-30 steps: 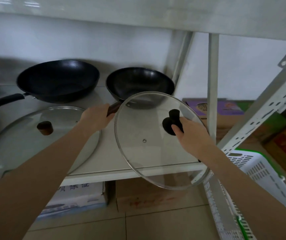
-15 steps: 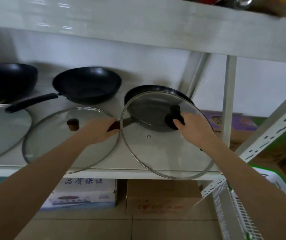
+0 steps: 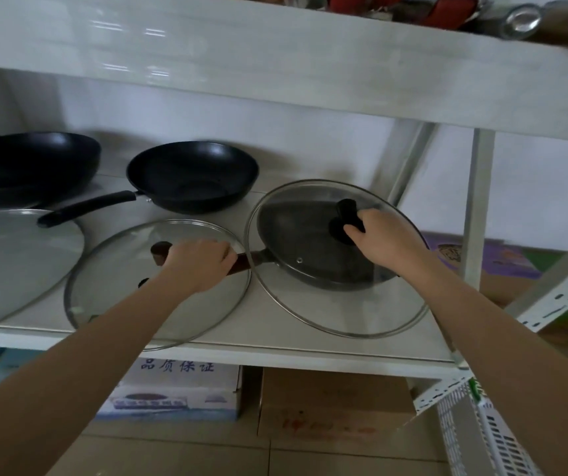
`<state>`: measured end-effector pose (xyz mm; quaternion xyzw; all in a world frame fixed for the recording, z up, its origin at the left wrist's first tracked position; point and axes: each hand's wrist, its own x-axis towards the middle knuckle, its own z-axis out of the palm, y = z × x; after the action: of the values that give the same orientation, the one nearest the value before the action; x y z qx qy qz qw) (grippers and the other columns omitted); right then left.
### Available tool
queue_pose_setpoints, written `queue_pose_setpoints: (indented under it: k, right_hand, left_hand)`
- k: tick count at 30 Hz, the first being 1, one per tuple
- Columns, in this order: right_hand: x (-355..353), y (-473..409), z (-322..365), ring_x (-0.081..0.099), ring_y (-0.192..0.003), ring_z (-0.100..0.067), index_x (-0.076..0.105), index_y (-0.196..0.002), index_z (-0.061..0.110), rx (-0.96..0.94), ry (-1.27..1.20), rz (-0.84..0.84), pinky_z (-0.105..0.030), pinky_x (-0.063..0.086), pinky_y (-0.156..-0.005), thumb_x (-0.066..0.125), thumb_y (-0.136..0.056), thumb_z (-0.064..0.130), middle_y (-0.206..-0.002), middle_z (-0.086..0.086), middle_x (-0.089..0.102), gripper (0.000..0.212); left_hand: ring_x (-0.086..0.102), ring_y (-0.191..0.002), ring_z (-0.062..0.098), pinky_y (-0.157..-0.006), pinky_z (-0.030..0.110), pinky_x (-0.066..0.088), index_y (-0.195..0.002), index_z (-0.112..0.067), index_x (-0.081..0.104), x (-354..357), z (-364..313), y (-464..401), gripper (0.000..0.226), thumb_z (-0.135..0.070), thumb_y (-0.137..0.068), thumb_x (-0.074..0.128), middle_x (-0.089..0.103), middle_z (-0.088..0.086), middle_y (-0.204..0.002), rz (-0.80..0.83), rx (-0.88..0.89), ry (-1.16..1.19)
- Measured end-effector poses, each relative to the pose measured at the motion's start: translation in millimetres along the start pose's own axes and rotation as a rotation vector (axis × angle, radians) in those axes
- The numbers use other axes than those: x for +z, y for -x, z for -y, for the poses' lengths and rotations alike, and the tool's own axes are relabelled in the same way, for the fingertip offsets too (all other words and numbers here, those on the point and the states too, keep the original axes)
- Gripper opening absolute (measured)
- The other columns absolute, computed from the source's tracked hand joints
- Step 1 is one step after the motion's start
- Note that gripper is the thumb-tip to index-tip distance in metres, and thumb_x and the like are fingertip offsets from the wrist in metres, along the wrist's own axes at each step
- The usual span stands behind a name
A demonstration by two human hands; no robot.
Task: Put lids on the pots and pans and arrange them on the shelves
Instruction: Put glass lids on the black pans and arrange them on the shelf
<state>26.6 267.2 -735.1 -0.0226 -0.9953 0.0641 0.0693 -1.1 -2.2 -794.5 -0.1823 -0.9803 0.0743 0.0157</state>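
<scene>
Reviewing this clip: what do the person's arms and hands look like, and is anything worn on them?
Both forearms are bare as far as the frame shows, with no sleeve in view. The left hand and right hand are bare too: no gloves, and no rings, watch or bands visible on the fingers and wrists that show. No markings can be made out.

The light is soft and rather dim under the upper shelf (image 3: 275,63), whose glossy front edge carries small white reflections at the left. The wall behind is pale and evenly lit. Faint grey shadows lie on the lower shelf (image 3: 275,324) beneath the pans. The glass lid (image 3: 310,297) shows a weak sheen on its rim. Straight shelf lines bend near the edges, and the corners look smeared and soft.
</scene>
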Motion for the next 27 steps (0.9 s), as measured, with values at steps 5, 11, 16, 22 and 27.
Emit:
queue_pose_setpoints:
  k: [5,11,16,22,27]
  right_hand:
    - [0,-20,-4,0.059,-0.075,-0.029,0.06,-0.098,0.003,0.018,-0.007,0.041,-0.031,0.045,-0.064,0.044,-0.097,0.036,-0.084,-0.012,0.062,0.037]
    - [3,-38,-13,0.056,-0.075,-0.026,0.052,-0.086,0.009,0.028,-0.01,0.11,-0.032,0.041,-0.065,0.045,-0.096,0.036,-0.081,-0.009,0.058,0.03]
    - [9,-54,-17,0.057,-0.077,-0.028,0.054,-0.088,0.007,0.028,-0.002,0.132,-0.031,0.042,-0.063,0.045,-0.096,0.035,-0.081,-0.01,0.058,0.031]
    - [18,-74,-18,0.051,-0.073,-0.028,0.053,-0.087,0.005,0.013,0.014,0.122,-0.031,0.038,-0.063,0.046,-0.096,0.033,-0.082,-0.011,0.053,0.03]
    - [27,-96,-22,0.058,-0.08,-0.029,0.06,-0.101,0.002,0.015,-0.001,0.137,-0.034,0.043,-0.067,0.048,-0.095,0.032,-0.084,-0.01,0.055,0.033]
  left_hand:
    - [0.048,-0.073,0.018,-0.066,0.031,0.039,-0.104,-0.016,0.05,6,-18,-16,0.018,-0.024,-0.098,0.036,0.044,0.0,-0.079,0.05,-0.064,0.05]
    - [0.049,-0.071,0.016,-0.062,0.029,0.038,-0.129,-0.019,0.043,12,-26,-28,0.033,-0.027,-0.099,0.034,0.04,-0.002,-0.071,0.103,-0.06,-0.072]
    - [0.049,-0.076,0.017,-0.066,0.029,0.043,-0.143,-0.022,0.025,14,-22,-33,0.047,-0.025,-0.098,0.038,0.045,0.001,-0.085,0.117,-0.034,-0.138]
    - [0.044,-0.068,0.014,-0.068,0.028,0.047,-0.141,-0.019,0.025,16,-17,-36,0.046,-0.023,-0.098,0.039,0.033,-0.001,-0.07,0.151,0.001,-0.16]
    - [0.046,-0.076,0.019,-0.068,0.03,0.045,-0.143,-0.018,0.023,16,-13,-40,0.047,-0.022,-0.098,0.037,0.032,0.0,-0.072,0.191,0.021,-0.184]
